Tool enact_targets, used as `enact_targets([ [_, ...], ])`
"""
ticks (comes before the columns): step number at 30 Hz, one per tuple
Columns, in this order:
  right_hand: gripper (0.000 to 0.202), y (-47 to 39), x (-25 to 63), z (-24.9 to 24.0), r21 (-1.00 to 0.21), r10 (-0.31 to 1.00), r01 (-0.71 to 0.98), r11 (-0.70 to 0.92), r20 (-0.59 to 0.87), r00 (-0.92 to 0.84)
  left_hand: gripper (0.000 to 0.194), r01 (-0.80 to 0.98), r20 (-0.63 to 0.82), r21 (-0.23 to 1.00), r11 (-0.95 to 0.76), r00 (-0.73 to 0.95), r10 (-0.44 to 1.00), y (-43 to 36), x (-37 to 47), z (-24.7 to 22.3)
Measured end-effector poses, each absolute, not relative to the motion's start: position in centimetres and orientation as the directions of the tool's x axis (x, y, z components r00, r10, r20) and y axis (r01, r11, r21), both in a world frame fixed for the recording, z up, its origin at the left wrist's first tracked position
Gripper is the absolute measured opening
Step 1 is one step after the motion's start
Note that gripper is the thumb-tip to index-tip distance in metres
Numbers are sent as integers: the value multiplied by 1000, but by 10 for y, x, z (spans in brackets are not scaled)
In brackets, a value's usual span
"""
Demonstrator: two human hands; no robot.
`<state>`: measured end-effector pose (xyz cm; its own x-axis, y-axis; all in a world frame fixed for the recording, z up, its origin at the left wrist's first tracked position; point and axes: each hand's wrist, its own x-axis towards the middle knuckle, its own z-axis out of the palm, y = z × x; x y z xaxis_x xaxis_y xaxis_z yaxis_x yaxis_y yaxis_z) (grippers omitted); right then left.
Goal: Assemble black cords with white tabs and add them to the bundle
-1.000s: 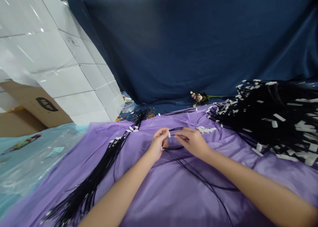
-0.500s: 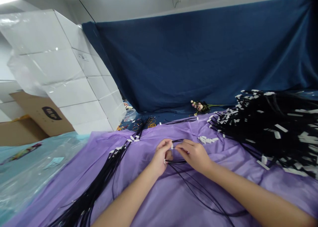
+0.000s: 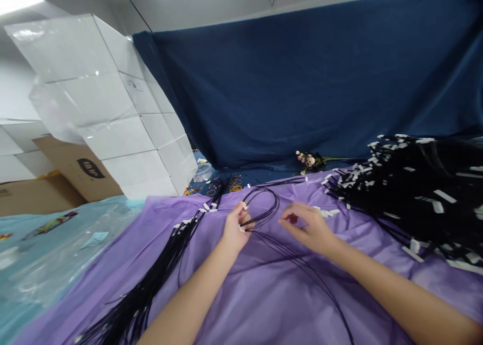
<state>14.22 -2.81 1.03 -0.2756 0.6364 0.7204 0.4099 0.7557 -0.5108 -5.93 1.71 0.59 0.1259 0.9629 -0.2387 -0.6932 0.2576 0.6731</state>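
Note:
My left hand [image 3: 234, 230] is closed on a few thin black cords [image 3: 277, 202], which stand up in a loop to the right of its fingers. White end pieces [image 3: 245, 205] show at its fingertips and by its palm. The cords' long tails trail down and right over the purple cloth [image 3: 271, 299]. My right hand [image 3: 310, 228] hovers just right of the loop, apart from it, its fingers loosely bent with a gap to the thumb and nothing visible between them. Small white pieces [image 3: 329, 212] lie behind it.
A bundle of black cords with white ends [image 3: 158, 279] lies at the left. At the right is a big heap of similar cords [image 3: 407, 194]. White boxes [image 3: 136, 164] are stacked back left, near a brown carton [image 3: 81, 169]. Flowers [image 3: 309, 160] lie before a blue curtain [image 3: 287, 93].
My right hand has let go of the cords and moved right. The loop, earlier flattened between both hands, now springs up round from my left hand. The view has shifted slightly left.

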Motion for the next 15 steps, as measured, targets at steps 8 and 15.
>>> enact_targets([
  [8,22,-39,125,1,-744,766,290,602,435,-473,16,-797,-215,568,206,98,972,14,-64,16],
  [15,16,-46,128,8,-477,542,272,836,634,-552,14,-804,-192,546,235,154,969,8,-60,20],
])
